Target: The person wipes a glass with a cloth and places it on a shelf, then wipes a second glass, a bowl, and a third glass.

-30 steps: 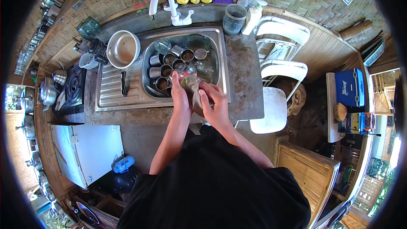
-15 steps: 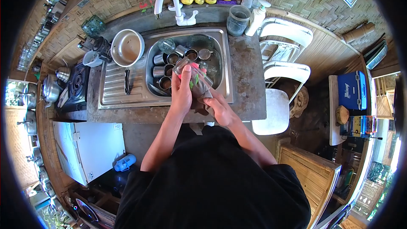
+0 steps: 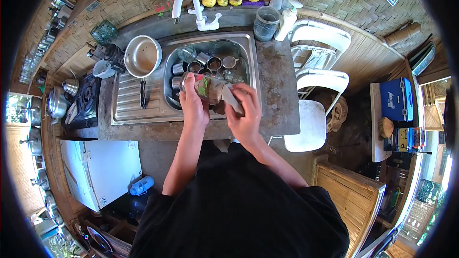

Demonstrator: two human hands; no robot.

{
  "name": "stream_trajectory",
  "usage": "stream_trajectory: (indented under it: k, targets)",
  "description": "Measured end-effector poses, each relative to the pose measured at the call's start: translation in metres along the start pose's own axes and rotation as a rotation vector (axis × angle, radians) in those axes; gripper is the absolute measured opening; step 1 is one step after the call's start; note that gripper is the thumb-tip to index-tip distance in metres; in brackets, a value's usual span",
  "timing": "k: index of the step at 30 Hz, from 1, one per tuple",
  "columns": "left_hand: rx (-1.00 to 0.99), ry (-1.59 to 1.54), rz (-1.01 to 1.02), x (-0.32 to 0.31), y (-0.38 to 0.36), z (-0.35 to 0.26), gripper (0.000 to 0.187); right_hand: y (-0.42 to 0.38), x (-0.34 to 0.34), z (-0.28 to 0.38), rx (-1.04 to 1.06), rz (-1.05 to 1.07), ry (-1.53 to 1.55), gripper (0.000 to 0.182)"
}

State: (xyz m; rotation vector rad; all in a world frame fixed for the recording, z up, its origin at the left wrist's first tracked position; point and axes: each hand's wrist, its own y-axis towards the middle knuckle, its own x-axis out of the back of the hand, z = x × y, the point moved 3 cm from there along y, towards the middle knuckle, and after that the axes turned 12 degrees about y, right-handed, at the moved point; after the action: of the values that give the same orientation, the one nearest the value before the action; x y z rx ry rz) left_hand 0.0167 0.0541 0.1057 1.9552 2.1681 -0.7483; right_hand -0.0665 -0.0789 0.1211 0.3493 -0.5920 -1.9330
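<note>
My left hand [image 3: 193, 106] is closed around a clear drinking glass [image 3: 203, 86] with a red and green printed pattern. The glass lies tilted on its side above the sink's front part. In my right hand [image 3: 246, 114] is a grey-brown cloth [image 3: 229, 99], gripped against the right end of the glass. Whether the cloth reaches inside the glass is hard to make out. Beneath them, the steel sink [image 3: 255, 67] contains several metal mugs [image 3: 214, 63] and clear glassware [image 3: 186, 52].
Left of the basin, a pot [image 3: 142, 56] with a black handle rests on the ribbed drainboard [image 3: 129, 100]. A white faucet [image 3: 201, 12] arches behind. A plastic tub [image 3: 266, 24] and a pump bottle [image 3: 287, 23] stand back right. White folding chairs [image 3: 306, 126] adjoin the counter's right side.
The glass has tipped from steeply slanted to nearly level and moved slightly left. My right hand has risen and turned, bringing the cloth up around the glass's right end.
</note>
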Motion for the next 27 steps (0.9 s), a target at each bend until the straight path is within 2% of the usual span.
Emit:
stream_trajectory:
  k: [3,4,8,11,13,15,17,19,22,25,26,27]
  targets:
    - [-0.046,0.032,-0.019,0.000,0.000,-0.010,0.032,-0.012,-0.012,-0.001,-0.098,0.215,-0.040,0.036]
    - [-0.092,0.048,-0.029,0.002,0.002,-0.012,0.032,-0.013,-0.013,0.001,-0.123,0.303,-0.084,0.047]
    - [-0.292,0.146,-0.031,-0.008,-0.006,-0.023,0.027,-0.011,-0.021,-0.001,-0.055,0.370,-0.037,0.062]
    - [-0.266,0.181,0.029,-0.012,-0.014,-0.026,0.025,-0.001,-0.025,0.004,-0.035,0.425,0.026,0.069]
    - [-0.241,0.150,0.062,-0.012,-0.013,-0.026,0.030,0.002,-0.027,0.008,-0.047,0.450,0.032,0.073]
    - [-0.234,0.197,0.091,-0.012,-0.013,-0.030,0.039,0.001,-0.029,-0.002,-0.091,0.485,0.135,0.069]
    - [-0.202,0.195,0.126,-0.010,-0.009,-0.029,0.041,-0.003,-0.031,-0.011,-0.328,0.495,0.363,0.062]
    - [-0.147,0.236,0.146,-0.004,-0.002,-0.027,0.041,-0.008,-0.033,-0.009,-0.758,0.456,0.709,0.054]
    - [-0.064,0.258,0.211,0.005,0.010,-0.015,0.037,-0.013,-0.032,-0.010,-1.105,0.261,1.173,0.046]
    - [0.002,0.247,0.247,0.008,0.015,-0.004,0.031,-0.020,-0.028,-0.015,-1.241,0.186,1.368,0.045]
    - [0.035,0.249,0.234,0.009,0.016,-0.001,0.031,-0.022,-0.027,-0.017,-1.302,0.154,1.312,0.047]
    - [0.068,0.251,0.222,0.010,0.017,0.003,0.031,-0.024,-0.027,-0.022,-1.140,0.227,1.096,0.048]
